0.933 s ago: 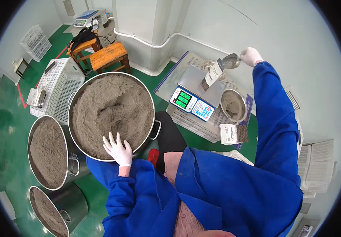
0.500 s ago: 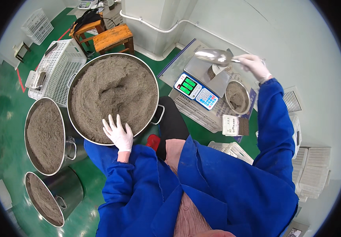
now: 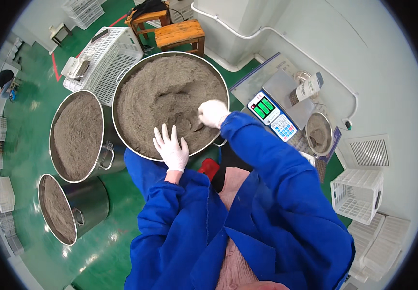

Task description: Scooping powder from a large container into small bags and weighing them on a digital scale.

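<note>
A large round steel pot (image 3: 115, 107) filled with grey-brown coarse powder (image 3: 155, 92) stands in front of me. White-gloved, my right hand (image 3: 213, 113) closes round the handle of a metal scoop (image 3: 197, 126), low over the powder at the pot's right side. The scoop's bowl is mostly sunk in the powder and hard to make out. My left hand (image 3: 172, 148), also gloved, lies with fingers spread at the pot's near edge. To the right, a labelled container (image 3: 306, 91) stands on the plate of a digital scale (image 3: 272, 116), beside a steel bowl (image 3: 319, 134) of powder.
Two more steel pots of powder, a middle one (image 3: 76, 137) and a nearer one (image 3: 88, 205), stand at left. A white plastic crate (image 3: 105, 67) and wooden stool (image 3: 180, 35) are behind. Another crate (image 3: 359, 195) sits right. A person (image 3: 5, 79) is far left.
My right hand with the scoop has moved left and down from above the scale into the pot's powder. My left hand stays at the pot's edge; the whole view has shifted.
</note>
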Available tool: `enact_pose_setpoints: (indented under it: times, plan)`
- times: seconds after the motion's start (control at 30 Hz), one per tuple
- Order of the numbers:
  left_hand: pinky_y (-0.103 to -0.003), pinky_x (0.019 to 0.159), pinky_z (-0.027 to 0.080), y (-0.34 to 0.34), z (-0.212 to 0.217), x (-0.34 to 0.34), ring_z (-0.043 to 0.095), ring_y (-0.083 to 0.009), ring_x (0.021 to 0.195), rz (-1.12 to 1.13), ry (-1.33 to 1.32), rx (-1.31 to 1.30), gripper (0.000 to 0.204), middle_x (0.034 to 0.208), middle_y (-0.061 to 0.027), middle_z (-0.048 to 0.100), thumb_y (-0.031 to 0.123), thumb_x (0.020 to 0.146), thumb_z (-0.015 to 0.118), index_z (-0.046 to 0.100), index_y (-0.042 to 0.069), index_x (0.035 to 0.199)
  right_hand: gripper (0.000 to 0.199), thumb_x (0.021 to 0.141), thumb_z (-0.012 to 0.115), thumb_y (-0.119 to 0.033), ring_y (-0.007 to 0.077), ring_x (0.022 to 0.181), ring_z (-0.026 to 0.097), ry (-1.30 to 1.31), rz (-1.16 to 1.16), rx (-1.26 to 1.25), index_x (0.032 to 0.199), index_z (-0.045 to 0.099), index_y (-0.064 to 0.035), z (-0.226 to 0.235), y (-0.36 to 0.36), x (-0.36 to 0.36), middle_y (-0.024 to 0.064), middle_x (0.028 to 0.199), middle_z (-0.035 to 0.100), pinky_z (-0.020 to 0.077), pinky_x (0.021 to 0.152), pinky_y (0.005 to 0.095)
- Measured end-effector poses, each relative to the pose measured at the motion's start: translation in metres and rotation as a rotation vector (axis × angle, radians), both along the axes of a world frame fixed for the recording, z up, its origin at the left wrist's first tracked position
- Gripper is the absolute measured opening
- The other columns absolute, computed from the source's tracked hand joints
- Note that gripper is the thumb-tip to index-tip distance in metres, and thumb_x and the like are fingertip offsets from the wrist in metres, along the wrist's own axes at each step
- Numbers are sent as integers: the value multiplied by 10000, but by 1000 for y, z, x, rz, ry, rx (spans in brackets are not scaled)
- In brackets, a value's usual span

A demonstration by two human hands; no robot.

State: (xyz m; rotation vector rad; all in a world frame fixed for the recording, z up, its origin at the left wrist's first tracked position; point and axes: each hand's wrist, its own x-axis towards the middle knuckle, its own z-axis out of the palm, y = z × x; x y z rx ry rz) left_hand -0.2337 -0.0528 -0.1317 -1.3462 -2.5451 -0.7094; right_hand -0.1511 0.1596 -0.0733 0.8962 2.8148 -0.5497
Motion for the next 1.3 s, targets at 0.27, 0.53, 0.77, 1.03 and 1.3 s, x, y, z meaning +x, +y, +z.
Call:
enact_pose_setpoints:
  times: [0.27,0.53,0.77,1.03,1.3]
  plan:
    - [-622,1214,244,-15,-7,-8,292,-466,1513,24,-2,-4,521,1560,-183,467,207,853,706,640,94,1358,552,928,611,-546,393,1087,684,233,-406,3,1127,735,-46,30,31,99,217,1139,726,536,938,477]
    - [-605,1226,231,-6,-6,-6,271,-455,1524,-28,6,-46,521,1576,-166,449,209,870,698,624,105,1375,973,848,568,-811,410,1173,674,-168,-981,140,1192,697,90,24,182,351,322,1202,693,509,1031,462]
    - [-608,1226,234,-6,-7,-4,264,-469,1522,1,24,-63,533,1569,-184,451,195,863,701,613,84,1377,820,894,592,-707,429,1137,679,39,-979,195,1170,723,53,5,218,329,316,1145,708,524,1004,478]
    - [-595,1227,249,-1,-4,-4,280,-467,1513,-18,34,-71,520,1546,-191,474,177,846,703,632,67,1349,608,969,568,-523,443,935,712,172,-833,382,876,756,47,-21,249,313,288,905,723,558,882,502]
    - [-589,1227,257,2,-4,-2,287,-475,1507,-12,38,-85,499,1539,-187,482,177,846,704,648,67,1330,453,986,533,-432,434,901,709,200,-723,370,975,775,-50,-39,231,238,263,901,725,561,877,505]
